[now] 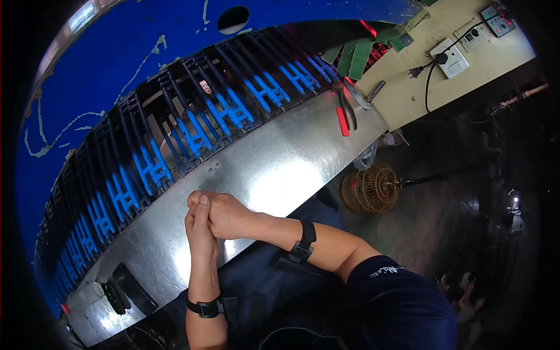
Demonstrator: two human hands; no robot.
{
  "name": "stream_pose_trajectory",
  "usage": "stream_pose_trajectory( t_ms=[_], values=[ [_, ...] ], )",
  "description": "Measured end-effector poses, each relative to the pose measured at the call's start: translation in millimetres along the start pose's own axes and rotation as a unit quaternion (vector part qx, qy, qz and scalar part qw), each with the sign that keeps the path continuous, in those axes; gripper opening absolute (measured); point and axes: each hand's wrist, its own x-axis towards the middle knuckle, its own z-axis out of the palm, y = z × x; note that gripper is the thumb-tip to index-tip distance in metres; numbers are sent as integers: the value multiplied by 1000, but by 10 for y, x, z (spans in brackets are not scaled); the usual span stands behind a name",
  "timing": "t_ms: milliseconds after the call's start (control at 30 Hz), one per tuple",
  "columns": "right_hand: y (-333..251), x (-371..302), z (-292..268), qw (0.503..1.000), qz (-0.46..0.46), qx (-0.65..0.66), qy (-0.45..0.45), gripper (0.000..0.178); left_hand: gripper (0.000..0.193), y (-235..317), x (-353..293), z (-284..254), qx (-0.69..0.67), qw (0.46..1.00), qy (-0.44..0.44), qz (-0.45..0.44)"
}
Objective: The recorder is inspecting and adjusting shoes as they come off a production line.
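Clasping each other over the tabletop (326, 137), the left hand (200, 230) and right hand (231, 217) have their grips together, fingers folded. Blue-tipped metal bars (236, 111) line the tabletop's far edge; red-and-black pliers (342, 121) lie near its right end.

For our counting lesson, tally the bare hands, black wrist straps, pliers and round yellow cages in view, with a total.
Hands: 2 (left hand, right hand)
Black wrist straps: 2
Pliers: 1
Round yellow cage: 1
Total: 6
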Motion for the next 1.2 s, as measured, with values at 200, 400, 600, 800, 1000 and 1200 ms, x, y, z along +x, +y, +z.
stream_pose_trajectory(
  t_ms=[200,400,600,800,1000,1200],
  values=[
    [-48,-5,-45,1000,12,10,1,21,28,-4,-4,11,2,1000,-4,2],
    [-10,-8,-77,1000,2,13,0,20,28,5,1,80,-6,1000,-5,9],
    [17,-15,-92,1000,-2,1,-7,19,28,-7,7,103,-2,1000,1,0],
    [34,-14,-113,1000,1,16,5,18,23,32,0,208,-20,1000,22,3],
    [7,-17,-149,999,-27,21,16,15,23,45,-6,248,-22,999,26,3],
    [15,-15,-163,1000,-19,12,9,15,23,20,14,233,-26,1000,8,15]
  ],
)
